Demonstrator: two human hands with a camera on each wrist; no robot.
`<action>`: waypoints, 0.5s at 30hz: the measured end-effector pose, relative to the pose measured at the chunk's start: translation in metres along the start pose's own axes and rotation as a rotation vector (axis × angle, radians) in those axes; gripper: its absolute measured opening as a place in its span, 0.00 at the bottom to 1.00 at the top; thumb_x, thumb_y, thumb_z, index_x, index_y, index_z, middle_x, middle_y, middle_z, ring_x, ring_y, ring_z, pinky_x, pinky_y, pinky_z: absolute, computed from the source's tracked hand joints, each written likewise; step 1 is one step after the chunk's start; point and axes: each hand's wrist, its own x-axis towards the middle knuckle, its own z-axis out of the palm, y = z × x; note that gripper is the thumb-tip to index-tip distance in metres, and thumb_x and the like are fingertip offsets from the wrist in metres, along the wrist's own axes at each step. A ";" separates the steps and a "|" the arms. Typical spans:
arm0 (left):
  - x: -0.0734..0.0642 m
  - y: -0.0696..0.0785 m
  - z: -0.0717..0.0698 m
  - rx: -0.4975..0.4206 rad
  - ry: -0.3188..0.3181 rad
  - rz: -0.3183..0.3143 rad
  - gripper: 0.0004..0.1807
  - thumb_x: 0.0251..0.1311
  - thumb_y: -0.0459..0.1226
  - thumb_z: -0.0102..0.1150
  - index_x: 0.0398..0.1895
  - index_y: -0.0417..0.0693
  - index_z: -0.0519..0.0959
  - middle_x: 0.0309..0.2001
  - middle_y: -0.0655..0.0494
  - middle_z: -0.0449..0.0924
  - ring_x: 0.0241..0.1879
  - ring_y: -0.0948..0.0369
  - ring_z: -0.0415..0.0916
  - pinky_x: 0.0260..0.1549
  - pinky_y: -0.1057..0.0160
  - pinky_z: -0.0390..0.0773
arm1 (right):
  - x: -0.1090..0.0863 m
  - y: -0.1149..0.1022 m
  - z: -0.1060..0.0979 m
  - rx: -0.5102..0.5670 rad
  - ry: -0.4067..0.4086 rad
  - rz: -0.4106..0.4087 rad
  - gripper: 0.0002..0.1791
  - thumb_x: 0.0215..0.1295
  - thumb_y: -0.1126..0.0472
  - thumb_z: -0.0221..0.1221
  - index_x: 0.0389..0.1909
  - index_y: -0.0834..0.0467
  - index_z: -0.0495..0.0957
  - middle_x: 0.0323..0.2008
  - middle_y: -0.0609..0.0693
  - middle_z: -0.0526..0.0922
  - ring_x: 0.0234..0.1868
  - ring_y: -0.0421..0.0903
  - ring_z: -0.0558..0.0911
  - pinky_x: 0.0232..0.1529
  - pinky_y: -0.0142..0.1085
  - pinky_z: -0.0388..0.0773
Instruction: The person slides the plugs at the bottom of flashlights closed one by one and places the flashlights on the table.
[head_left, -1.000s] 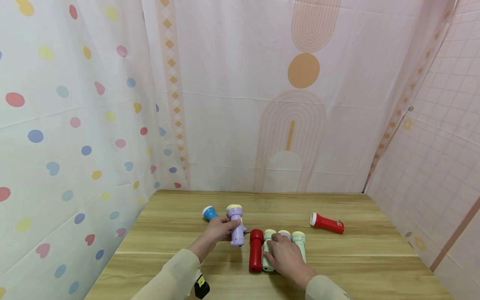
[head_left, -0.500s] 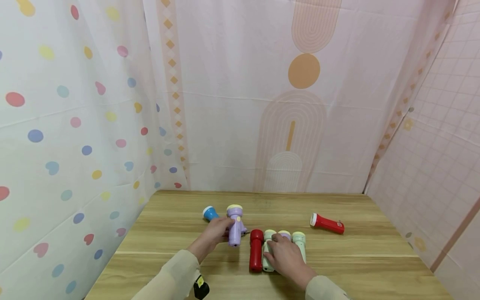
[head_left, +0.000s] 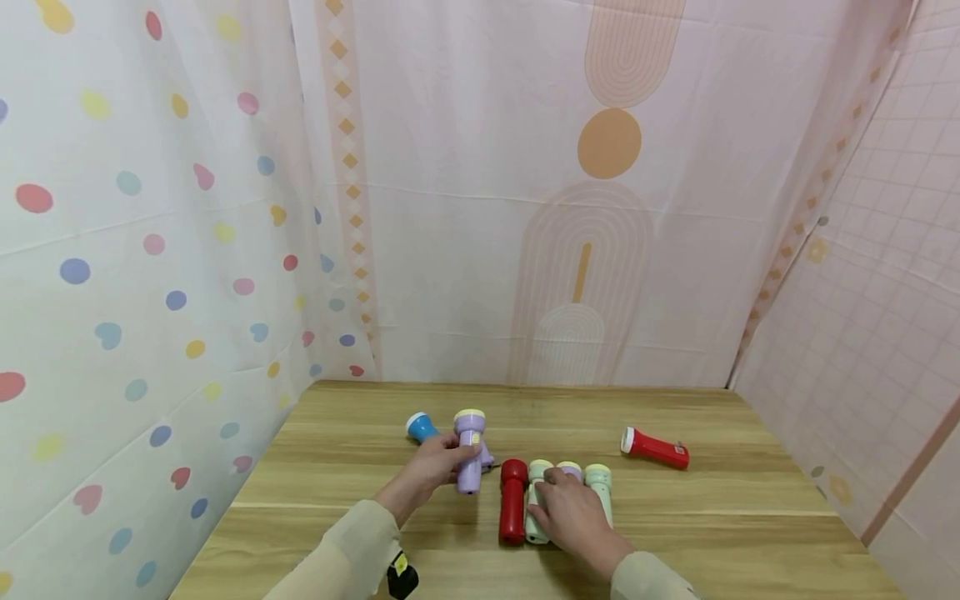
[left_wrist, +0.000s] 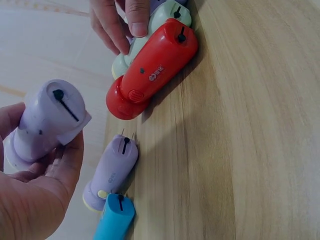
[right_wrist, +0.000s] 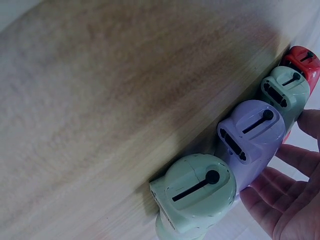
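Note:
My left hand (head_left: 433, 468) grips a purple flashlight (head_left: 469, 468), its yellow-rimmed head pointing away; the left wrist view shows its slotted end held above the table. My right hand (head_left: 573, 510) rests with relaxed fingers on a row of flashlights lying side by side. The row holds a red flashlight (head_left: 512, 504), a pale green flashlight (head_left: 537, 527), a purple flashlight (right_wrist: 252, 132) partly hidden by the hand, and another pale green flashlight (head_left: 600, 479). In the right wrist view, its fingertips touch the row's purple flashlight, with the thumb beside the nearer-to-red pale green one.
Beyond my left hand lie a blue flashlight (head_left: 420, 427) and another purple flashlight (left_wrist: 115, 162). A red flashlight with a white head (head_left: 654, 447) lies apart at the right. A black object with a yellow mark (head_left: 402, 577) is by my left sleeve. Patterned curtains enclose the wooden table (head_left: 720, 533).
The purple flashlight in my left hand has turned, bringing its yellow switch to face up, and its lower end has shifted slightly left. My right hand has stayed on the row.

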 end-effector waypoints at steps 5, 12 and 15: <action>-0.002 -0.002 0.002 -0.005 0.007 -0.008 0.27 0.68 0.40 0.60 0.59 0.25 0.70 0.49 0.39 0.79 0.45 0.52 0.80 0.45 0.50 0.81 | -0.001 0.000 0.000 0.003 0.002 0.005 0.17 0.60 0.49 0.67 0.41 0.58 0.85 0.47 0.56 0.80 0.45 0.53 0.81 0.32 0.46 0.81; -0.001 -0.005 0.003 -0.001 0.034 -0.020 0.29 0.65 0.37 0.61 0.62 0.22 0.68 0.51 0.36 0.78 0.45 0.50 0.79 0.44 0.50 0.81 | 0.000 -0.001 0.000 -0.001 0.005 -0.001 0.17 0.59 0.49 0.68 0.41 0.57 0.84 0.47 0.55 0.80 0.45 0.53 0.81 0.31 0.46 0.80; -0.001 -0.007 0.003 0.013 0.030 -0.014 0.29 0.63 0.35 0.62 0.62 0.24 0.68 0.51 0.37 0.79 0.44 0.52 0.79 0.44 0.52 0.81 | -0.001 0.000 0.000 -0.007 0.010 -0.005 0.16 0.59 0.49 0.68 0.41 0.57 0.84 0.47 0.55 0.80 0.44 0.52 0.81 0.30 0.46 0.80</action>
